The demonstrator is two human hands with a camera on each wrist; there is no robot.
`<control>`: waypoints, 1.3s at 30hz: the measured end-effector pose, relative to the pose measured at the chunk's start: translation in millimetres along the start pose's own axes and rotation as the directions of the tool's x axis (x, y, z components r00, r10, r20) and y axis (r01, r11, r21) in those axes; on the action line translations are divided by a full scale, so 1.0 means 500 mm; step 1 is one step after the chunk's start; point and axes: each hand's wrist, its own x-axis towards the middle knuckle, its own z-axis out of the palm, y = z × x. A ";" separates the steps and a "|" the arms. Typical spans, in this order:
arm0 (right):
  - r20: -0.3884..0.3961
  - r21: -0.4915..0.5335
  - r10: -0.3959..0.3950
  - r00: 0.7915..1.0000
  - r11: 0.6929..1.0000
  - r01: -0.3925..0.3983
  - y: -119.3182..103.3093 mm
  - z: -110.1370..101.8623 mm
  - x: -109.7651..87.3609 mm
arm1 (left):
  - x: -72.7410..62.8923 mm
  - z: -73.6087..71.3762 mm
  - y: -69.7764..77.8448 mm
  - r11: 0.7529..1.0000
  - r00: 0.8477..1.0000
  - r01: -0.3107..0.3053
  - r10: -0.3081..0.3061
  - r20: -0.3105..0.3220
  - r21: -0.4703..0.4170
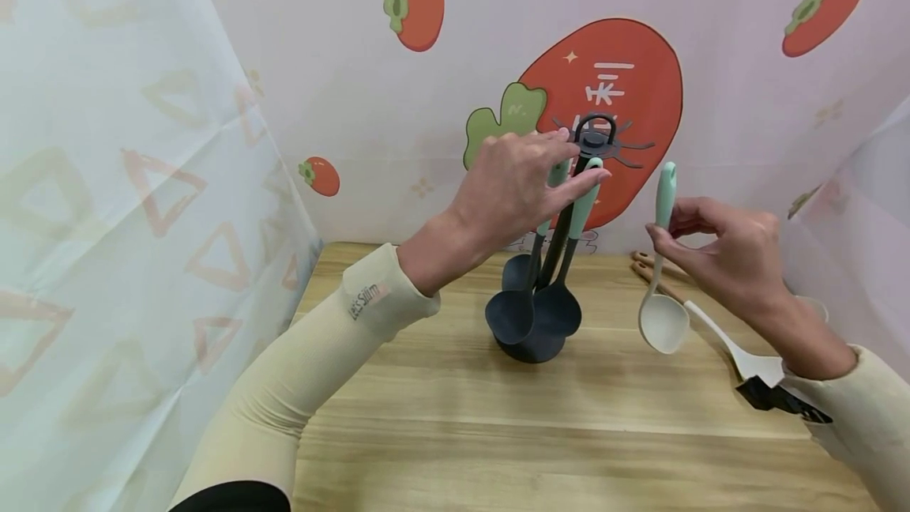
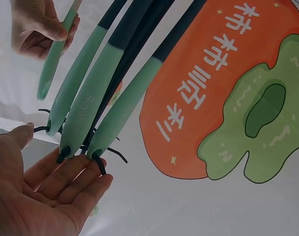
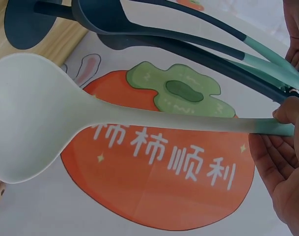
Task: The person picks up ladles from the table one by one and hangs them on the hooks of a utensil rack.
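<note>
The dark, round-based utensil stand (image 1: 533, 352) looks like smooth matt plastic. Hanging on it, the navy round-headed utensils with mint handles (image 1: 509, 318) share that dull finish — plastic or silicone, hard to tell. Right of the stand, the off-white round-bowled ladle with a mint handle (image 1: 665, 325) looks smooth and satiny, like plastic. Beneath the stand, the pale wood-grained tabletop (image 1: 441, 441) carries a soft sheen — behind it, the white persimmon-printed sheet (image 1: 355, 69) seems thin, smooth cloth.

White ladle (image 1: 664, 325), mint-green handle (image 1: 666, 194), persimmon-print backdrop (image 1: 419, 101)
</note>
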 end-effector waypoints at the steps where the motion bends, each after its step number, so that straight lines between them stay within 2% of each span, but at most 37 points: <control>1: 0.001 -0.002 -0.003 1.000 1.000 0.003 -0.002 0.000 0.002 | 0.000 0.000 0.000 1.000 1.000 -0.002 0.002 -0.002 -0.001; 8: 0.027 0.004 -0.028 0.999 1.000 0.028 -0.018 -0.005 0.018 | 0.000 0.000 -0.001 1.000 1.000 0.002 -0.002 -0.003 0.001; 12: 0.005 0.025 -0.056 0.998 0.998 0.056 -0.022 -0.002 0.024 | 0.000 -0.001 0.000 1.000 1.000 0.001 -0.001 -0.001 0.004; 21: 0.015 0.066 -0.084 0.996 0.994 0.082 -0.030 0.004 0.031 | 0.001 -0.001 0.002 1.000 1.000 0.018 -0.018 0.014 0.007; 29: 0.071 0.054 -0.056 0.996 0.997 0.052 -0.030 0.010 0.034 | 0.001 -0.003 0.001 0.999 0.999 0.028 -0.029 0.028 0.028; 39: 0.021 0.102 -0.067 0.998 0.993 0.065 -0.033 0.028 0.036 | 0.001 -0.002 0.001 0.999 0.999 0.034 -0.035 0.032 0.023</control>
